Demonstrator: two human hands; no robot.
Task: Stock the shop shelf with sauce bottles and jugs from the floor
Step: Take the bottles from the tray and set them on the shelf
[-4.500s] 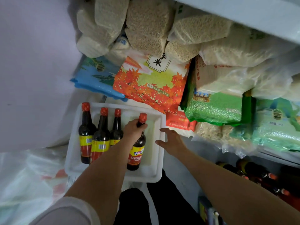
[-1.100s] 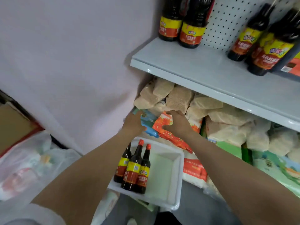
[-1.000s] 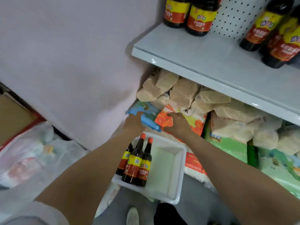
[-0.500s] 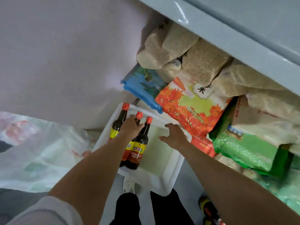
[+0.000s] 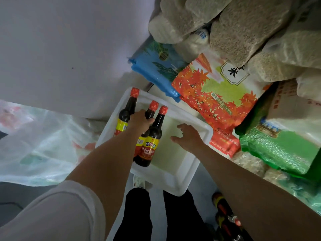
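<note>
Curled around the neck of the middle sauce bottle (image 5: 149, 117), the left hand (image 5: 140, 121) grips it inside the white tub (image 5: 175, 181), which sits on the floor in front of the person's black trousers (image 5: 139, 214). Two more dark bottles with red caps stand in the same tub: the far-left bottle (image 5: 127, 112) just beside the hand against the tub's left wall, and the right-hand bottle (image 5: 152, 138) touching the gripped one. Above the tub's bare right half hovers the right hand (image 5: 186, 138), its fingers spread and relaxed, holding nothing. Behind the tub, bags of rice are stacked on the lowest shelf: a blue bag (image 5: 156, 70), an orange maple-leaf bag (image 5: 217, 91) and a green bag (image 5: 281, 146), with pale grain sacks (image 5: 243, 32) piled over them. A crumpled clear plastic sheet (image 5: 40, 145) lies to the left.
</note>
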